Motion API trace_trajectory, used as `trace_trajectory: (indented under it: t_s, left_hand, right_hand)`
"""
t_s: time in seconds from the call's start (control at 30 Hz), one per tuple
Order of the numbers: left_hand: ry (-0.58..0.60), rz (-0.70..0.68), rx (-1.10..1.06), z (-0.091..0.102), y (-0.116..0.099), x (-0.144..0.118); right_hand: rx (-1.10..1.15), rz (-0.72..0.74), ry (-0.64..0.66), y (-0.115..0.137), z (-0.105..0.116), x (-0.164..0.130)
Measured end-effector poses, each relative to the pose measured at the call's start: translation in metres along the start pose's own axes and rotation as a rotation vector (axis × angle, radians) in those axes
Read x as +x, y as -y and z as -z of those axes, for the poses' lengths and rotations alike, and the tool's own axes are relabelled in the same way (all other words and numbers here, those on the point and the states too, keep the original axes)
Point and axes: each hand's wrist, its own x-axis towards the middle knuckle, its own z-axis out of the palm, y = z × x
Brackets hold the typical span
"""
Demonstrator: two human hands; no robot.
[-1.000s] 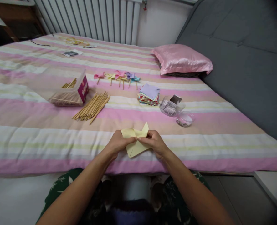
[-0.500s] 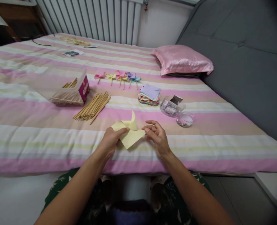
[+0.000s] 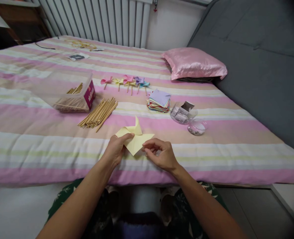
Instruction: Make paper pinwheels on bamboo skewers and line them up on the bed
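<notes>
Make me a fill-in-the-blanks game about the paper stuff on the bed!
1. The left hand holds a folded paper coloured ____.
2. The loose wooden sticks lie beside a clear ____ holding more sticks.
3. The pillow is coloured ____.
4. Behind the stack of paper squares lies a row of finished paper ____.

Answers: yellow; box; pink; pinwheels

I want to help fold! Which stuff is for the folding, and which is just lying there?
In use: yellow paper, left hand, right hand, paper stack, sticks, pin jar, pinwheels.

Lying about: pillow, packet, cable.
</notes>
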Motion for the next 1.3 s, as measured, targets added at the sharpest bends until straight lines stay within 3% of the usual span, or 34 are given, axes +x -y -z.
trace_trajectory:
  t_s: [0.27,0.63,0.83,1.3]
  left_hand:
    - [0.056,0.043,0.019,-0.002,0.000,-0.004]
    - [0.053,0.002,0.099,-0.005,0.001,-0.008]
    - [0.040,-0.071,0.151,-0.005,0.007,-0.008]
    - [0.007,-0.108,0.259,-0.009,0.010,-0.007]
  right_hand:
    - [-0.003,0.030,-0.012,-0.007,-0.005,0.000]
    - [0.313,-0.249,-0.119,-0.003,-0.014,0.002]
    - [0.266,-0.347,-0.233,0.001,-0.016,0.003]
    - [0.204,-0.336,-0.312,-0.003,-0.019,0.003]
